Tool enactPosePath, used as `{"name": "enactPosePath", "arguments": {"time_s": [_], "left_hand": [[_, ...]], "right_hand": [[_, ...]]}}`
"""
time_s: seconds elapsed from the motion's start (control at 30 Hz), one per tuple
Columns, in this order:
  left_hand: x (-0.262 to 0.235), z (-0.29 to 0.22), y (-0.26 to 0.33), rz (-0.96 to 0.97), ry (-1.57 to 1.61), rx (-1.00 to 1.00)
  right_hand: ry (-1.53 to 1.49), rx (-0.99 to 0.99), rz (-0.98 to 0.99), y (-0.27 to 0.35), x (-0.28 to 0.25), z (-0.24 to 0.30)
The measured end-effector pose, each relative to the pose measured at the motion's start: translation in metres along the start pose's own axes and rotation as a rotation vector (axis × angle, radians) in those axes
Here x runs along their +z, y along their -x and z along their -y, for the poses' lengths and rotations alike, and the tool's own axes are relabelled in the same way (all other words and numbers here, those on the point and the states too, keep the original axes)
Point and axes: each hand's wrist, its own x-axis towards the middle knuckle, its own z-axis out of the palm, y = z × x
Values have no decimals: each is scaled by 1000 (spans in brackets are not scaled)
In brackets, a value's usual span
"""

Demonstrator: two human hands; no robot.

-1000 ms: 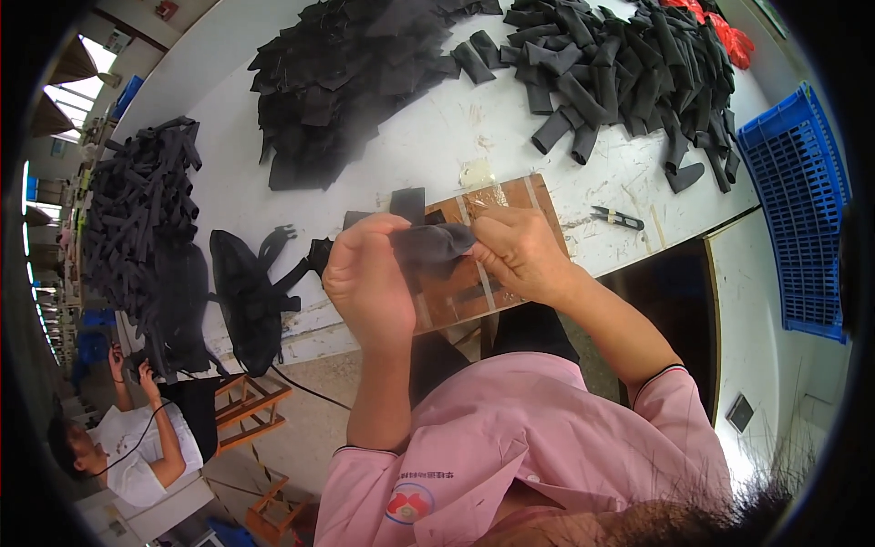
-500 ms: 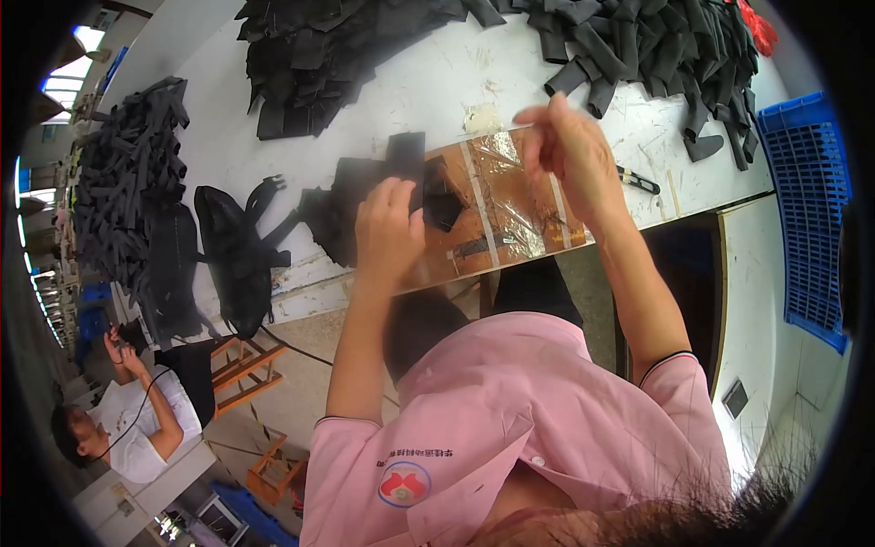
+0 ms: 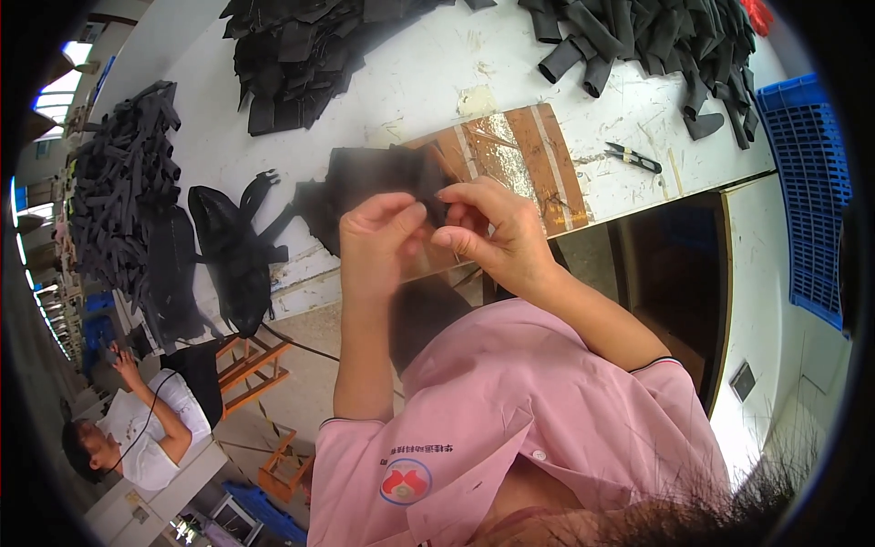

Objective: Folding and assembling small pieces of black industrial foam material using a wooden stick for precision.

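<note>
My left hand (image 3: 378, 228) is over the near edge of the table, its thumb and forefinger closed on a black fabric piece (image 3: 427, 173). Part of that piece is hidden behind the fingers. Close by on the right is my right hand (image 3: 497, 228), with fingers bent and thumb apart from the forefinger. Its forefinger tip is at the fabric's right edge. More dark fabric (image 3: 355, 173) lies behind my left hand, on the left part of a brown board (image 3: 524, 150) covered with clear tape.
Black-handled thread snips (image 3: 635, 159) lie right of the board. Heaps of black fabric pieces (image 3: 292, 64), tubes (image 3: 638, 46) and strips (image 3: 123, 182) cover parts of the white table. A black pouch (image 3: 226, 260) lies left. A blue crate (image 3: 816, 201) stands right; a seated person (image 3: 150, 428) is at lower left.
My right hand has come down and left from above the board to beside my left hand. The fabric piece has shifted down toward me, and more of the board and the snips now show.
</note>
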Motion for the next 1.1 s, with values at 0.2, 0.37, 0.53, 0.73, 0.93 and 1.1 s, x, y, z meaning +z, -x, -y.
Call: {"name": "enactPosePath", "arguments": {"time_s": [0.2,0.37,0.53,0.73,0.93,1.1], "left_hand": [[30,17,21,-272,-732,596],[42,12,24,-230,1,211],[29,2,27,108,156,-7],[38,24,18,-432,-554,677],[33,9,29,207,242,149],[39,-11,40,393,275,163]], "right_hand": [[112,-165,-72,1,3,-4],[326,-153,-220,1,9,-17],[-794,581,93,2,-10,-15],[-1089,721,181,4,-1,-5],[-909,569,121,2,-8,-19],[-1041,361,212,2,-16,-5]]}}
